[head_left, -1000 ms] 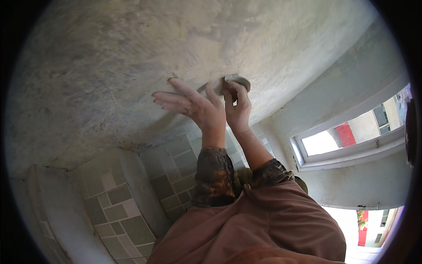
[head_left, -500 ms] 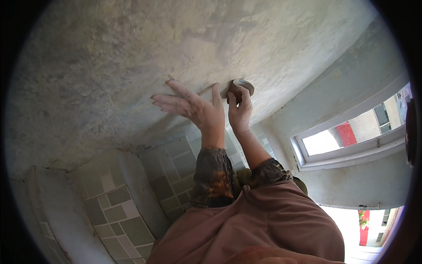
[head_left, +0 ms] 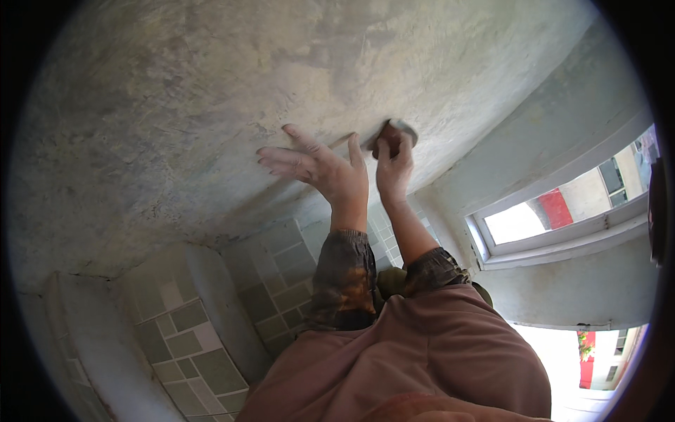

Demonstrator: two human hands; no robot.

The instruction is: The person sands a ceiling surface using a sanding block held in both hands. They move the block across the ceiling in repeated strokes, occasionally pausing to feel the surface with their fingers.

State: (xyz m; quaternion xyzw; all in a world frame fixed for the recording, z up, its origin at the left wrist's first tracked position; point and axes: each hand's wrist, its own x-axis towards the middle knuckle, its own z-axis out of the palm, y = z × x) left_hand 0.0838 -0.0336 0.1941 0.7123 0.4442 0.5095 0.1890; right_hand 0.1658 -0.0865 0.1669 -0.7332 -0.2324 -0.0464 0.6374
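My right hand (head_left: 395, 172) pinches a folded piece of brown sandpaper (head_left: 388, 131) between thumb and fingers. The sandpaper lies pressed against a rough, mottled grey-yellow plaster surface (head_left: 211, 77); motion blurs its edges a little. Just left of it, my left hand (head_left: 329, 174) is spread, holding nothing. Its fingertips are at the plaster, though whether every finger touches cannot be made out. Pale dust coats the fingers of both hands. Dark patterned sleeve cuffs cover both forearms.
A framed window (head_left: 562, 214) is set in the pale wall at the right, with a brighter opening (head_left: 555, 362) below it. Green and grey tiles (head_left: 190, 344) cover the wall at lower left, beside a pale protruding column (head_left: 228, 302).
Both hands have shifted slightly to the right along the plaster. The sandpaper has moved right and a bit upward with my right hand, and its angle has changed.
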